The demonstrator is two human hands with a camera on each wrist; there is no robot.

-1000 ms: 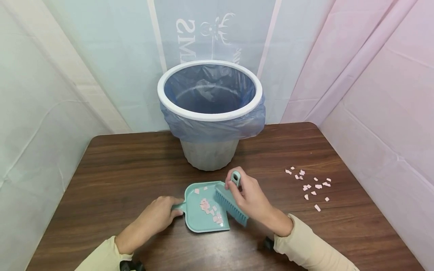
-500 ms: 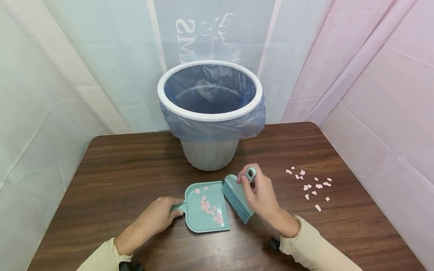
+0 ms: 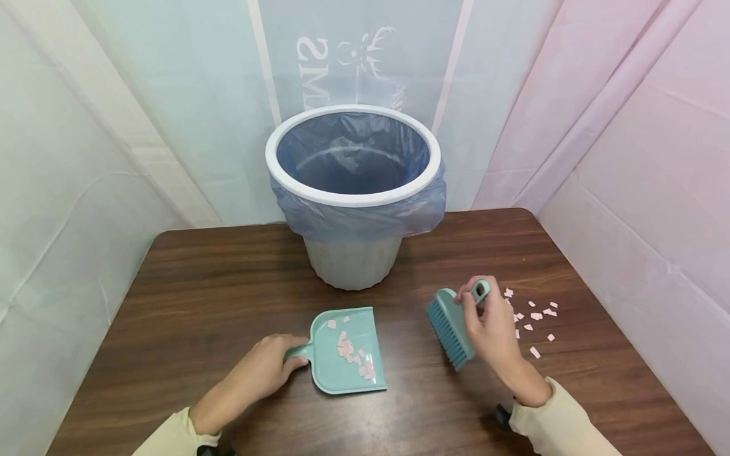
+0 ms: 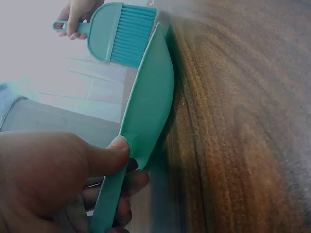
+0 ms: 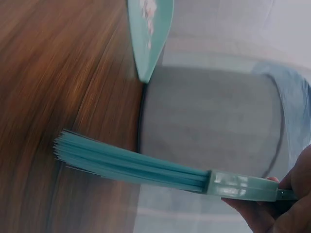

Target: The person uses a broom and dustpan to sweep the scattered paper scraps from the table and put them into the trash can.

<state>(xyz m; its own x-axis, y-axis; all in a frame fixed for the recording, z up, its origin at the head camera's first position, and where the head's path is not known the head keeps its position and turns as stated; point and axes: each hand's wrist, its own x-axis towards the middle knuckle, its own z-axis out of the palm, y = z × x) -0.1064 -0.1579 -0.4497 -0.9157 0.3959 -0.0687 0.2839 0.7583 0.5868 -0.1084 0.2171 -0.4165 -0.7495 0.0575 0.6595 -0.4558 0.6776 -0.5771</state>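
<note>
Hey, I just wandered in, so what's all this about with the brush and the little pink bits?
A person seems to be sweeping up pink scraps. Their left hand holds a dustpan by its handle, with some scraps in it. Their right hand grips a brush, apart from the pan and close to the loose scraps on the table. Behind the pan stands a bin lined with a blue bag.

Before you stands a brown wood-grained table (image 3: pixel 217 272) with rounded far corners. Pale, creased sheets (image 3: pixel 68 158) hang at its left, right and back; the back sheet (image 3: pixel 490 95) carries white letters (image 3: pixel 312 50) and an antlered deer head (image 3: pixel 363 54). Toward your right, the light is pinkish.
</note>
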